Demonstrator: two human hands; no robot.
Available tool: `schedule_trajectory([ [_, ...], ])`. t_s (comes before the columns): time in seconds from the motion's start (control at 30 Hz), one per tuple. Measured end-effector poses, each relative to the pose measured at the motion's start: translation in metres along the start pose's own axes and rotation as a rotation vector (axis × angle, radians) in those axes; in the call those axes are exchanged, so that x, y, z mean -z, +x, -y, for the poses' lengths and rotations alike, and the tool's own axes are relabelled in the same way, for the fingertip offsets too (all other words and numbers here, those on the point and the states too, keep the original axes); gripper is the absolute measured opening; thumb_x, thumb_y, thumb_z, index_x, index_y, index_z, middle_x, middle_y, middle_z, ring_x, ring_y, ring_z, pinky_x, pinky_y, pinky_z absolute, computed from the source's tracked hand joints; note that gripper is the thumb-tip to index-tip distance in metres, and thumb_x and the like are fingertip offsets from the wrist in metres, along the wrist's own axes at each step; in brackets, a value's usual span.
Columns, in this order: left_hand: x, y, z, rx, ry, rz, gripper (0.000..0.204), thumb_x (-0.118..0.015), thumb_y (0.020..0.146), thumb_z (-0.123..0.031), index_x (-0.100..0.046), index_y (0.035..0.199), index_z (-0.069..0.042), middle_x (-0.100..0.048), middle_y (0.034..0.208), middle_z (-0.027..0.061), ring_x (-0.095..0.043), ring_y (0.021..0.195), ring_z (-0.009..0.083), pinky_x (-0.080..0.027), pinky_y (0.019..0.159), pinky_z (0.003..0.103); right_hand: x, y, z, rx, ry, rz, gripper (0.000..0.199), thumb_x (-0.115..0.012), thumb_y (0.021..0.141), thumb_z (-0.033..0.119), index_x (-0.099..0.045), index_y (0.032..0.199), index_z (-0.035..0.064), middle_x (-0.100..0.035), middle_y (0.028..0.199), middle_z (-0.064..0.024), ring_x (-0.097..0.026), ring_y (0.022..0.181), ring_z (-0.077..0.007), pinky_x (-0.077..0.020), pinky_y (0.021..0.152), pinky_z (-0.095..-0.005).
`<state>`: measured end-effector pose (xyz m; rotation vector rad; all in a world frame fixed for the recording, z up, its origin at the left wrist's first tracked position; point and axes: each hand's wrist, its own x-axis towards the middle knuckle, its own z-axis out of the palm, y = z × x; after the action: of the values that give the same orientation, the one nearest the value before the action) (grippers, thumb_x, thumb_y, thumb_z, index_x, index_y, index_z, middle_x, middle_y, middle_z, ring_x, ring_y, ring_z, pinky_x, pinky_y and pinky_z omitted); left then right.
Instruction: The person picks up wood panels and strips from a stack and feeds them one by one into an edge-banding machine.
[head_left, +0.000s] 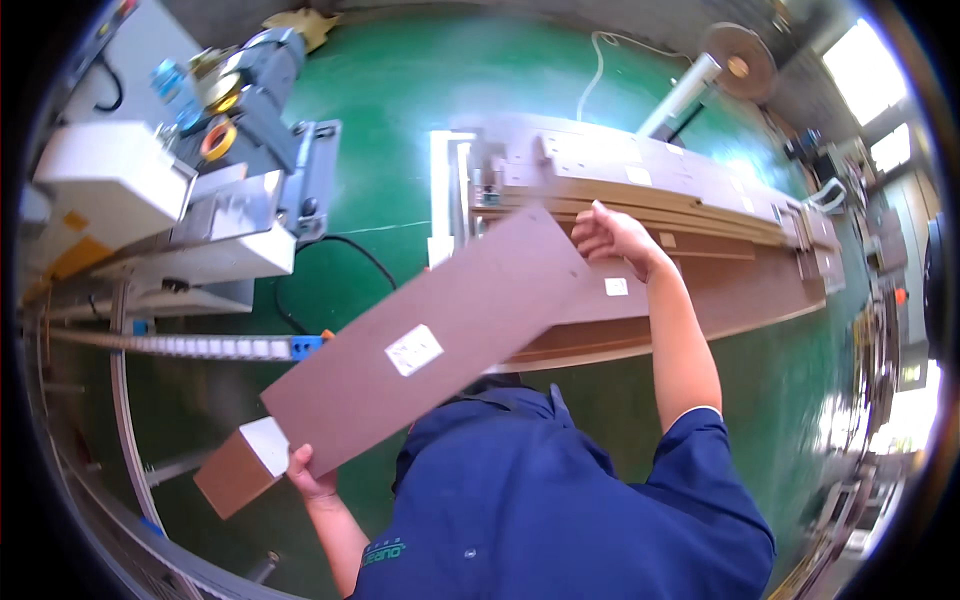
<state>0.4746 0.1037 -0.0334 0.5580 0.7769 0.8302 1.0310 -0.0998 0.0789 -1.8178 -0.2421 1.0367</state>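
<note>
My left hand grips the near left end of a long brown panel, its thumb along the edge. The panel slants up to the right in front of me and bears a white label. Beside its far right end is my right hand, fingers loosely curled and apart, with nothing seen in them. Behind that hand lies a stack of brown boards, several with white labels. A brown block with a white top sits by my left hand, partly behind the panel.
At the left stands a white and grey machine with a motor, tape rolls and a plastic bottle. A roller rail runs out from it. A dark cable lies on the green floor. A round disc stand is far right.
</note>
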Motion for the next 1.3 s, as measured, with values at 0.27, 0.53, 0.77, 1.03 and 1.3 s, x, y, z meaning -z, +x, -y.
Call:
schedule_trajectory([
  [0.27, -0.146, 0.046, 0.12, 0.442, 0.389, 0.352, 0.058, -0.062, 0.081, -0.007, -0.043, 0.134, 0.004, -0.056, 0.125, 0.014, -0.055, 0.116, 0.0252, -0.041, 0.102, 0.036, 0.146, -0.031, -0.193, -0.154, 0.08, -0.297, 0.056, -0.054, 0.094, 0.041, -0.053, 0.132, -0.0006, -0.058, 0.128, -0.0148, -0.053, 0.117, -0.0241, -0.0379, 0.101, -0.0379],
  [0.53, -0.249, 0.111, 0.276, 0.128, 1.283, 0.387, 0.053, -0.068, 0.086, -0.027, -0.049, 0.124, 0.006, -0.063, 0.114, 0.0234, -0.061, 0.108, 0.0315, -0.046, 0.094, 0.037, 0.233, 0.004, -0.277, -0.144, -0.326, -0.722, 0.066, -0.063, 0.088, 0.038, -0.041, 0.137, -0.0001, -0.054, 0.13, -0.0236, -0.05, 0.125, -0.0331, -0.0405, 0.102, -0.0402],
  [0.77, -0.311, 0.101, 0.325, 0.059, 1.86, 0.405, 0.073, -0.055, 0.09, -0.05, -0.038, 0.131, 0.008, -0.057, 0.121, 0.0315, -0.057, 0.112, 0.0428, -0.046, 0.094, 0.046, 0.279, 0.039, -0.29, -0.111, -0.647, -0.695, 0.074, -0.069, 0.083, 0.037, -0.038, 0.139, -0.0003, -0.048, 0.137, -0.0223, -0.046, 0.127, -0.0351, -0.0374, 0.106, -0.0413],
  [1.03, -0.307, 0.107, 0.336, 0.051, 1.837, 0.368, 0.066, -0.059, 0.092, -0.035, -0.032, 0.133, 0.008, -0.059, 0.115, 0.0328, -0.058, 0.108, 0.0453, -0.047, 0.094, 0.047, 0.266, 0.037, -0.285, -0.204, -0.725, -0.709, 0.084, -0.073, 0.08, 0.04, -0.03, 0.145, 0.0077, -0.039, 0.143, -0.0191, -0.037, 0.131, -0.0368, -0.0341, 0.107, -0.0487],
  [1.3, -0.297, 0.113, 0.329, 0.16, 1.714, 0.308, 0.057, -0.061, 0.09, -0.032, -0.037, 0.127, 0.004, -0.059, 0.115, 0.0318, -0.059, 0.108, 0.0432, -0.047, 0.092, 0.049, 0.265, 0.05, -0.3, -0.005, -0.764, -0.775, 0.08, -0.077, 0.075, 0.039, -0.04, 0.139, 0.0078, -0.047, 0.136, -0.0215, -0.044, 0.126, -0.0378, -0.0374, 0.106, -0.0457],
])
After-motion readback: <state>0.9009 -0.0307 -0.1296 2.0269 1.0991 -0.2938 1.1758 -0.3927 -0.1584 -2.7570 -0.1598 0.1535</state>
